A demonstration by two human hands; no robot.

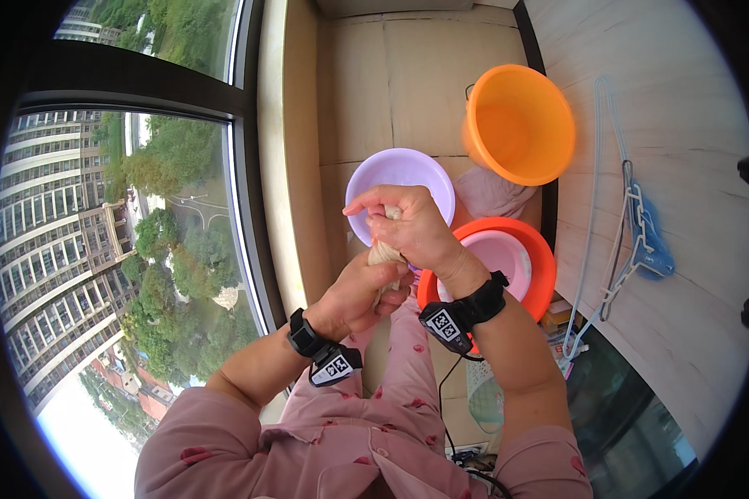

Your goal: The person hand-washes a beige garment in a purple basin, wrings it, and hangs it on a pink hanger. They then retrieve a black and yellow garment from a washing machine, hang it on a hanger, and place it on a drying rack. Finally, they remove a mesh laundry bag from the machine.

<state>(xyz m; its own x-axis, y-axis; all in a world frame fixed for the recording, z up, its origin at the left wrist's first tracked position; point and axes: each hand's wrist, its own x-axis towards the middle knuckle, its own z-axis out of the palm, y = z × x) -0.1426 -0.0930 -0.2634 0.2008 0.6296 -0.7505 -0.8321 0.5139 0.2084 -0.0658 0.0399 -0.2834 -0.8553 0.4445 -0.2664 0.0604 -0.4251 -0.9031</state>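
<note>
A twisted cream-coloured cloth [384, 254] is held between my two hands, above the near edge of a lavender plastic basin [401, 163]. My left hand [365, 289] grips its lower part, with the thumb across it. Around the upper part closes my right hand [411, 226], its index finger stretched out to the left. The cloth is bunched tightly, and much of it is hidden by the fingers. Both wrists wear black straps with small devices.
An orange bucket [518, 125] stands at the upper right, by a mauve cloth [496, 194]. Nearer is a red basin [540, 271] with a pink basin [499, 256] inside. Hangers [624, 249] hang along the right wall. A window [162, 218] lies at left; a black cable [442, 399] runs below my right wrist.
</note>
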